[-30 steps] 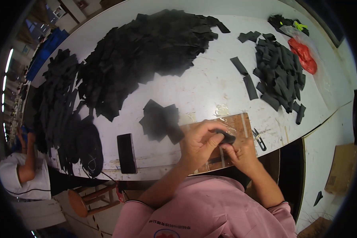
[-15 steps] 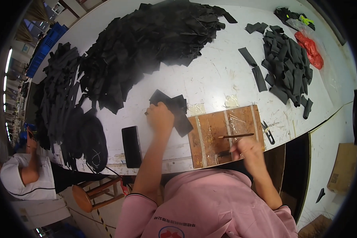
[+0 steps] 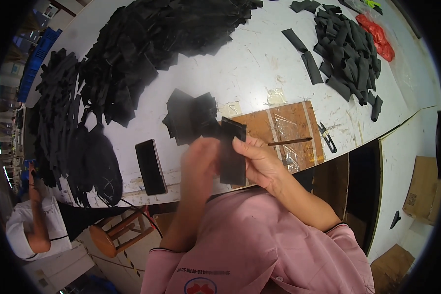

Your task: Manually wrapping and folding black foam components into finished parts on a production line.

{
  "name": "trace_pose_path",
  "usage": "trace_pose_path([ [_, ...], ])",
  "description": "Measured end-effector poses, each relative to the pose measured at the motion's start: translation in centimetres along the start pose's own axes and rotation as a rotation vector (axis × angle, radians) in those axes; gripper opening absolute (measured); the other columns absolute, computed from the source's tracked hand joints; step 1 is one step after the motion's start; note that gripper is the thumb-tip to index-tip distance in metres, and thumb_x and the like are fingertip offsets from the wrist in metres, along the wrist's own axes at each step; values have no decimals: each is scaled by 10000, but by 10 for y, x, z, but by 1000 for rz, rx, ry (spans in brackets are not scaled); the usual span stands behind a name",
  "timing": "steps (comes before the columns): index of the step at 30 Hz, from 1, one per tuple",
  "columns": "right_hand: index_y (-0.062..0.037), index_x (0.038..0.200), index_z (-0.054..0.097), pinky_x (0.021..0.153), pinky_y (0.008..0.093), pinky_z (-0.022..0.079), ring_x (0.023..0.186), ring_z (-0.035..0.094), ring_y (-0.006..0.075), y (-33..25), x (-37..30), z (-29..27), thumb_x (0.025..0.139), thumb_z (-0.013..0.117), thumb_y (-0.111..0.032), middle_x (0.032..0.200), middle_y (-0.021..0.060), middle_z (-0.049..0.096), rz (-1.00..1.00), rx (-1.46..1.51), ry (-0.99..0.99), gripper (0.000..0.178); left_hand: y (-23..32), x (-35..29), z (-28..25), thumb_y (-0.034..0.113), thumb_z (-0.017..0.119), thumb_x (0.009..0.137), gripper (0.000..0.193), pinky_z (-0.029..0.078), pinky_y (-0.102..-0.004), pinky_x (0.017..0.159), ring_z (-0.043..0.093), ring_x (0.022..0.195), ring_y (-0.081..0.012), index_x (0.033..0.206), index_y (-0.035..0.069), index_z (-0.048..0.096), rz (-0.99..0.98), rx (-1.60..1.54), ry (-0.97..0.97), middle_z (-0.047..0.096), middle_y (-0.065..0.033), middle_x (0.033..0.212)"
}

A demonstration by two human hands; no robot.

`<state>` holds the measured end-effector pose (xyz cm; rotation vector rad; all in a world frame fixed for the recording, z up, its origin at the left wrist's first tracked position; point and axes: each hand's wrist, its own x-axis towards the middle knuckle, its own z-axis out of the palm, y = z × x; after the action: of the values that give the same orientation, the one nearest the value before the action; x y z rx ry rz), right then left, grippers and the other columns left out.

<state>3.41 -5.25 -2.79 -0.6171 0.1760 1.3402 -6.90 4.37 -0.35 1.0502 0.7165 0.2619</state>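
Note:
My right hand (image 3: 262, 159) is closed on a dark rectangular fabric piece (image 3: 232, 159), with the thumb over its right edge. The piece stands roughly upright over the left part of the brown board (image 3: 259, 120). My left hand (image 3: 201, 159) is smeared by motion just left of the piece, so its fingers cannot be made out. Beyond it on the table lies a small fanned stack of black fabric pieces (image 3: 188, 115). A thin dark pencil-like stick (image 3: 290, 141) rests across the board, right of my right hand.
Large black fabric heaps (image 3: 166, 29) cover the far left. Rolled dark pieces (image 3: 345, 54) lie at the far right beside a red bag (image 3: 377, 36). A phone (image 3: 151, 167) and thread snips (image 3: 327, 138) flank my hands. Left stand a wooden stool (image 3: 105, 240) and another person (image 3: 34, 225).
My right hand has moved left from the board's near edge and now grips a fabric piece. My left hand has drawn back from the small stack toward me. The whole view has shifted.

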Motion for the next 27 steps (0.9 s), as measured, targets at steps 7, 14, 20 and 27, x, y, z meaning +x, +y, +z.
trace_pose_path([
  [7, -18, 958, 549, 709, 307, 515, 780, 592, 172, -3, 5, -15, 793, 603, -176, 879, 86, 593, -3, 91, 29, 235, -25, -28, 3, 108, 534, 773, 225, 392, -221, 592, 523, 674, -110, 932, -46, 497, 175, -53, 34, 567, -84, 793],
  [14, -19, 936, 559, 698, 296, 516, 767, 592, 166, -1, 6, -17, 794, 601, -167, 865, 85, 596, -29, 84, 38, 209, -24, -26, 5, 16, 541, 749, 142, 390, -213, 586, 519, 637, -105, 876, -45, 523, 119, -56, 41, 567, -84, 743],
  [20, -19, 915, 565, 691, 294, 515, 763, 594, 169, -1, 8, -15, 795, 601, -167, 859, 89, 598, -33, 87, 86, 194, -23, -26, 6, 25, 558, 757, 136, 391, -209, 575, 515, 628, -100, 873, -41, 531, 128, -46, 40, 567, -73, 724],
  [27, 1, 928, 552, 699, 300, 519, 778, 596, 173, -1, 7, -16, 805, 588, -165, 859, 98, 597, -41, 114, 65, 210, -25, -22, 4, -9, 572, 763, 55, 403, -213, 585, 509, 605, -103, 810, -28, 551, 53, -21, 75, 568, -76, 709],
])
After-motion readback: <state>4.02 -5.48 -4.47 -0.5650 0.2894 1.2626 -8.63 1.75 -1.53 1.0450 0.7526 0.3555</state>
